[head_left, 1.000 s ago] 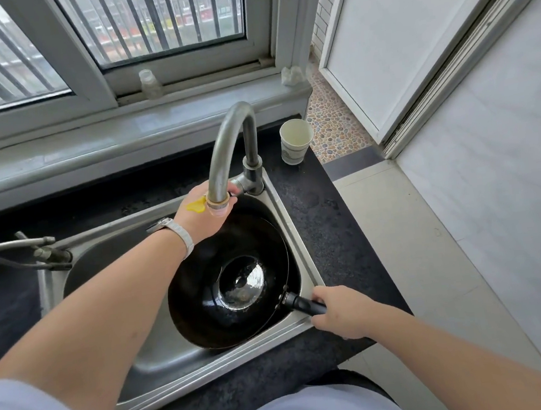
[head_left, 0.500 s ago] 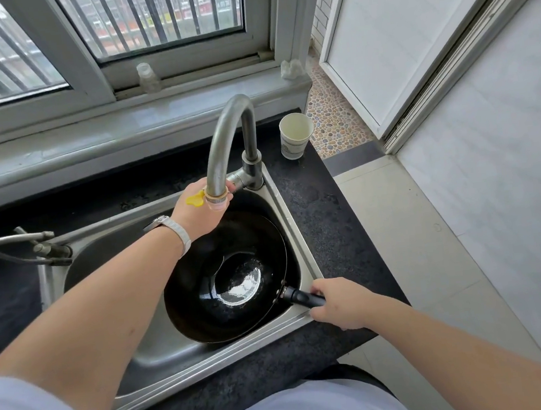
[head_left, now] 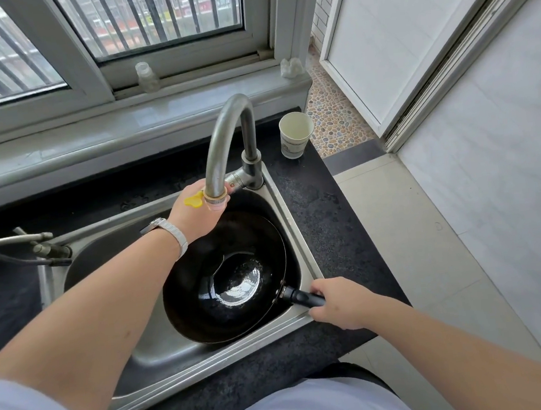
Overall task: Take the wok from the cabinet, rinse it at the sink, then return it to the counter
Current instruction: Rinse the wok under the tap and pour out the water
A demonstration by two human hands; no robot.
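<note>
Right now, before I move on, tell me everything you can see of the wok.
The wok is round and black, seemingly dark metal, its inside wet and glossy with shallow water glinting at the bottom. It sits mouth-up in the steel sink, below the faucet spout. Its black handle juts over the sink's front right corner, gripped by the right hand. The left hand is at the faucet, clear of the wok.

The faucet [head_left: 222, 133] overhangs the wok [head_left: 206, 310]; bare counter [head_left: 322, 206] lies right of the sink [head_left: 157, 348], short of the cup [head_left: 295, 136].
</note>
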